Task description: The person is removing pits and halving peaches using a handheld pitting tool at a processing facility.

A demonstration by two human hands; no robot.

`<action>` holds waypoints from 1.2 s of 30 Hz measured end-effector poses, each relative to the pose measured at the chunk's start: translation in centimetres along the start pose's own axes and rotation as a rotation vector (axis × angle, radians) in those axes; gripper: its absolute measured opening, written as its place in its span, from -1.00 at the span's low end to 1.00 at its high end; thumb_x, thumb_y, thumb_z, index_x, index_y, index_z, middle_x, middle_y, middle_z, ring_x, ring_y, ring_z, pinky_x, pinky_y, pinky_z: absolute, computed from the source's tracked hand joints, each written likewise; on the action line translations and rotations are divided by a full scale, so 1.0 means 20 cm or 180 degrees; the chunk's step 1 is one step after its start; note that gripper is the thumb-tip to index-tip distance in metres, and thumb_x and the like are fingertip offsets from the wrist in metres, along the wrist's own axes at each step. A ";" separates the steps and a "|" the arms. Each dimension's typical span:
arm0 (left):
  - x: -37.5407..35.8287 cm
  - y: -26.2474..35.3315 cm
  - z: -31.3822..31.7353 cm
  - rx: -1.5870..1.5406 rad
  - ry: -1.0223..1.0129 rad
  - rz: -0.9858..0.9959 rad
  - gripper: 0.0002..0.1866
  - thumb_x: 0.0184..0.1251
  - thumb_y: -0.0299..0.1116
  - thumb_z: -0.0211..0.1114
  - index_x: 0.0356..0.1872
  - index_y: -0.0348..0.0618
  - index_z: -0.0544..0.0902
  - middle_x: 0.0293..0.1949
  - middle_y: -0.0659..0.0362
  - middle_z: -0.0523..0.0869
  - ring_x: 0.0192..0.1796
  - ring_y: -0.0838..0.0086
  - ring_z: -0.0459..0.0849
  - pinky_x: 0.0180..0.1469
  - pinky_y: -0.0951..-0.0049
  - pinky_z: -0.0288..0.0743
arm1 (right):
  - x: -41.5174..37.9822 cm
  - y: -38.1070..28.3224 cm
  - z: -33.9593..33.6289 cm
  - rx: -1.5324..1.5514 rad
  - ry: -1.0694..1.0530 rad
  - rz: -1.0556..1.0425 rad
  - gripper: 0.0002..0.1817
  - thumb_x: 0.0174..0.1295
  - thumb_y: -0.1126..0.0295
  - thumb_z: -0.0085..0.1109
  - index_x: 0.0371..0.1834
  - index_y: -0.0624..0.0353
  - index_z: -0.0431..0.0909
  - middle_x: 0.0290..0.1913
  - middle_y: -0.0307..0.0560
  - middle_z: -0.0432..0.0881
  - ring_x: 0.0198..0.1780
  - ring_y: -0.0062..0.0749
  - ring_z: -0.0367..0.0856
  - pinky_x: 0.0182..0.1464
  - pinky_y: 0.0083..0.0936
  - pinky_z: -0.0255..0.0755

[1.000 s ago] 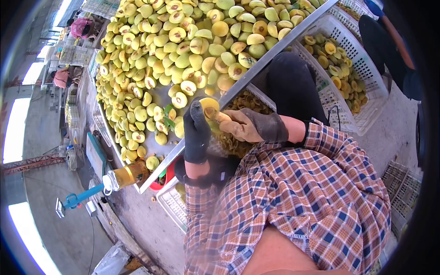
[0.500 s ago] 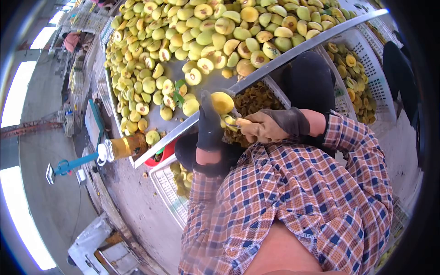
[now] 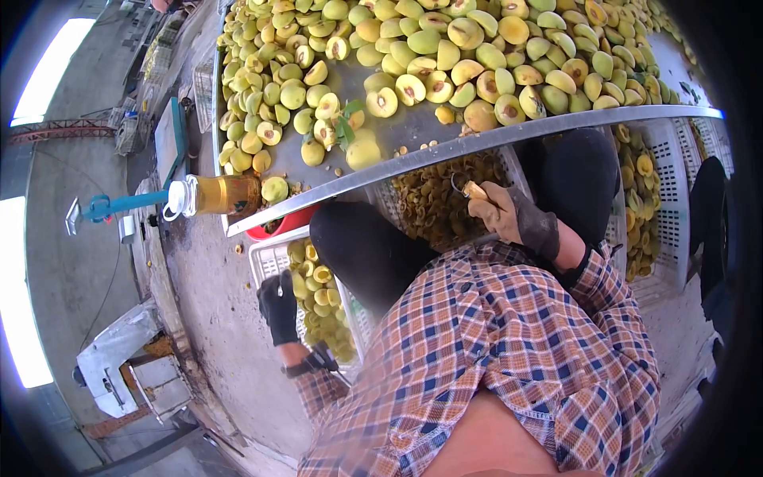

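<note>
My right hand, in a tan and dark glove, grips a pitting tool with a short wooden handle and a curved metal loop. It is above a crate of brown scraps between my knees. My left hand, in a dark glove, hangs over the left edge of a white crate at my left side. Its fingers are apart, and no fruit shows in them. Scooped yellow fruit halves lie in that crate. Many halved yellow-green stone fruits cover the metal table in front.
The table's raised metal rim crosses before my knees. A capped jar of amber liquid stands by its left corner, beside a red container. Another white crate with fruit halves is at the right.
My left hand has gone from the table edge down to the left crate, and the fruit half is no longer in it. My right hand, still with the tool, has moved rightward. The view has shifted.
</note>
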State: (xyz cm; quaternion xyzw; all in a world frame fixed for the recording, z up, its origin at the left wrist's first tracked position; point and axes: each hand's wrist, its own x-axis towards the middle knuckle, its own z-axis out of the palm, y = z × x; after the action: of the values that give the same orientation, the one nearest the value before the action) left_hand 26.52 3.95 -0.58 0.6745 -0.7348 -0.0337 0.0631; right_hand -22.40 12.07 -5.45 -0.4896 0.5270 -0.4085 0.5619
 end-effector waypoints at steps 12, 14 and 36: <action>0.88 1.14 0.29 -0.0221 -0.0369 0.1715 -0.59 0.29 -0.10 0.39 -0.05 -0.23 0.59 -0.14 0.00 0.71 -0.11 0.17 0.70 -0.02 0.27 0.54 | -0.09 -0.12 0.09 0.0128 0.0298 -0.0080 -0.87 0.40 0.42 -0.06 -0.24 0.21 0.47 -0.48 -0.32 0.46 -0.44 -0.69 0.31 -0.39 -0.56 0.31; 0.99 1.20 0.37 -0.0948 -0.0864 0.1512 -0.58 0.33 -0.10 0.34 0.00 -0.23 0.58 -0.08 0.01 0.70 -0.06 0.27 0.68 -0.01 0.30 0.54 | -0.08 -0.06 0.09 0.0037 0.0253 -0.0257 -0.83 0.43 0.37 -0.05 -0.18 0.23 0.50 -0.47 -0.32 0.48 -0.44 -0.67 0.33 -0.38 -0.58 0.33; 0.50 1.45 0.31 -0.1926 0.0122 0.2708 -0.68 0.34 -0.36 0.28 0.08 -0.16 0.56 -0.04 0.09 0.67 0.02 0.25 0.66 0.12 0.33 0.54 | 0.14 -0.33 0.11 -0.0326 0.1134 -0.0898 -0.60 0.42 0.10 0.10 -0.04 0.29 0.46 -0.40 0.16 0.57 -0.34 -0.11 0.61 -0.24 -0.32 0.47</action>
State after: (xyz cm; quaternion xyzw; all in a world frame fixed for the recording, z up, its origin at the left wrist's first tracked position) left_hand -3.79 -3.71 -2.29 0.2684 -0.9000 -0.2035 0.2768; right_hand -19.62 8.35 0.33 -0.5064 0.5643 -0.5356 0.3718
